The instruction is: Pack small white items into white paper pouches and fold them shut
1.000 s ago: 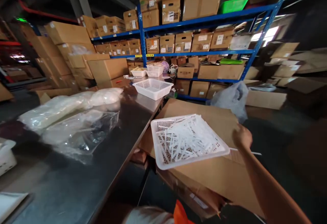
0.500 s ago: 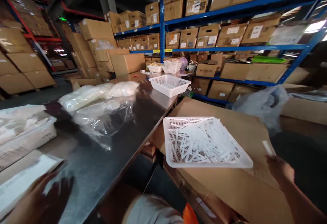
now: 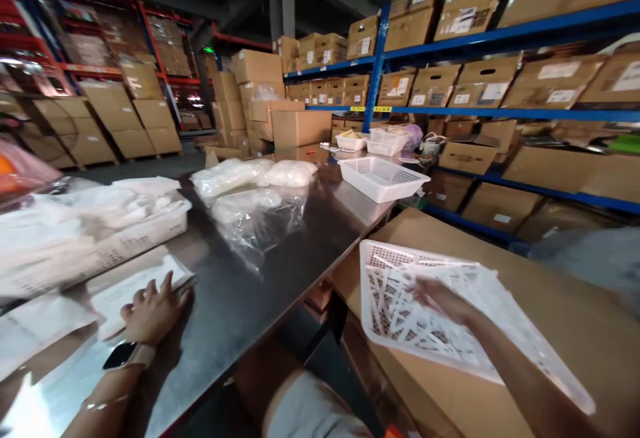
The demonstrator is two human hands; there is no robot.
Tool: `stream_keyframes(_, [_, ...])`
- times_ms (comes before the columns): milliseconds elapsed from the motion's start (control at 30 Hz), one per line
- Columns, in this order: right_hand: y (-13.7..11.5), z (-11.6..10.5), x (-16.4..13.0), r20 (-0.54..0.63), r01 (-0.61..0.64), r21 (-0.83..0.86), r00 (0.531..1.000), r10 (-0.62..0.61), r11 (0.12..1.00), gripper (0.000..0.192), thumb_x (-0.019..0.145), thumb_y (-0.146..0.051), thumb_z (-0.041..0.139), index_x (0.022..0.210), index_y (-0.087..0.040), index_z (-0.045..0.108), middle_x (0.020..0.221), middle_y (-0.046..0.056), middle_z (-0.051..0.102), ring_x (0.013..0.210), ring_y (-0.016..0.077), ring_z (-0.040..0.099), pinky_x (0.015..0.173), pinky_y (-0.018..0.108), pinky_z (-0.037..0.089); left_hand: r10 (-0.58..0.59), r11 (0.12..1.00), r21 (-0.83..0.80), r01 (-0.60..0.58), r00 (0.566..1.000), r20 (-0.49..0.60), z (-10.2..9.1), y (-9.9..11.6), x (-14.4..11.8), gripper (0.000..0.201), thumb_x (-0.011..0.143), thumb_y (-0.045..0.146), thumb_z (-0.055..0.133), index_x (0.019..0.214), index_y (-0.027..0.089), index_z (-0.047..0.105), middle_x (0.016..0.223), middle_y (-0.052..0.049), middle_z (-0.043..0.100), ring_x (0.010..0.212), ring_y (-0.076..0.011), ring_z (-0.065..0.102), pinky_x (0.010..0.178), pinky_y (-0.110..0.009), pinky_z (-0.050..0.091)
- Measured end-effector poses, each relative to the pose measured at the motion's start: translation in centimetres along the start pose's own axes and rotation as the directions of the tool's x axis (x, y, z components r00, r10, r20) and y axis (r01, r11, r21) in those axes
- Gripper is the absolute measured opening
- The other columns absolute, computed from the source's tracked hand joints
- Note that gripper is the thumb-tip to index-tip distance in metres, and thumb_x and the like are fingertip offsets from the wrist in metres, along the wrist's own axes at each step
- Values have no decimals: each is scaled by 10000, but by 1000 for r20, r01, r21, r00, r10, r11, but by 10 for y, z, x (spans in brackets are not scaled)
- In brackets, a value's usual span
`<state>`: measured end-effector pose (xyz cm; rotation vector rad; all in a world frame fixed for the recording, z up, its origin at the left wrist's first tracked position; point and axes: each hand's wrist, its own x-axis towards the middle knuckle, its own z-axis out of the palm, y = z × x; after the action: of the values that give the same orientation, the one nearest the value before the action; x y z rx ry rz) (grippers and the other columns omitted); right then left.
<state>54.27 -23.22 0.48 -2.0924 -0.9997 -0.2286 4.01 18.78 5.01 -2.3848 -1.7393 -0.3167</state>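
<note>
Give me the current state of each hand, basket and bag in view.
Left hand: flat, palm down on white packets on the steel table.
Right hand: reaching into the near basket, among white strips.
Near basket: on a cardboard box, part filled.
Far basket: on the table, looks empty.
Clear bag: crumpled, lying flat.
</note>
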Motion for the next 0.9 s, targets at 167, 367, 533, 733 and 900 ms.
stream_keyframes(167, [-36, 43, 36, 70, -7, -126, 997, 15, 992, 367, 859, -496, 463, 758, -216, 679, 751, 149, 717, 747, 318, 690, 714, 510, 557, 61, 996, -76, -53, 992, 110, -13, -13, 6, 420, 950, 338, 335, 1272, 132, 510, 1281, -166, 540, 1179, -329, 495, 922, -455, 411])
stream_keyframes(367, [-140, 130, 66, 352, 640, 80, 699, -622, 764, 366, 854, -485, 447, 968, -289, 735, 1035, 87, 724, 973, 266, 681, 904, 417, 560, 92, 986, -146, -75, 989, 115, -20, -15, 6, 296, 916, 141, 363, 1040, 130, 632, 1075, -127, 621, 1028, -213, 573, 884, -303, 426])
stream_keyframes(533, [-234, 205, 76, 306, 770, 207, 535, -788, 603, 359, 886, -430, 424, 974, -287, 741, 1017, 56, 730, 981, 237, 679, 933, 417, 551, 138, 968, -221, -118, 987, 80, -21, -10, 8, 292, 879, 118, 417, 992, 177, 680, 1039, -89, 647, 1000, -186, 594, 877, -273, 438])
stream_keyframes(733, [-292, 285, 149, 247, 641, 116, 721, -648, 758, 450, 826, -234, 313, 1044, -138, 694, 1158, 137, 674, 1134, 248, 606, 1035, 432, 457, 137, 967, -222, -127, 990, 31, -21, -11, 17, 304, 912, 174, 389, 1016, 160, 675, 999, -116, 657, 956, -219, 617, 838, -324, 471])
stream_keyframes(900, [-318, 336, 217, 192, 633, 108, 743, -641, 766, 424, 735, -183, 389, 1047, -107, 666, 1172, 181, 660, 1149, 263, 597, 1013, 397, 465, 116, 967, -231, -103, 992, 43, -15, -36, 29, 335, 872, 87, 378, 1013, 138, 677, 1026, -136, 667, 1009, -219, 608, 890, -330, 459])
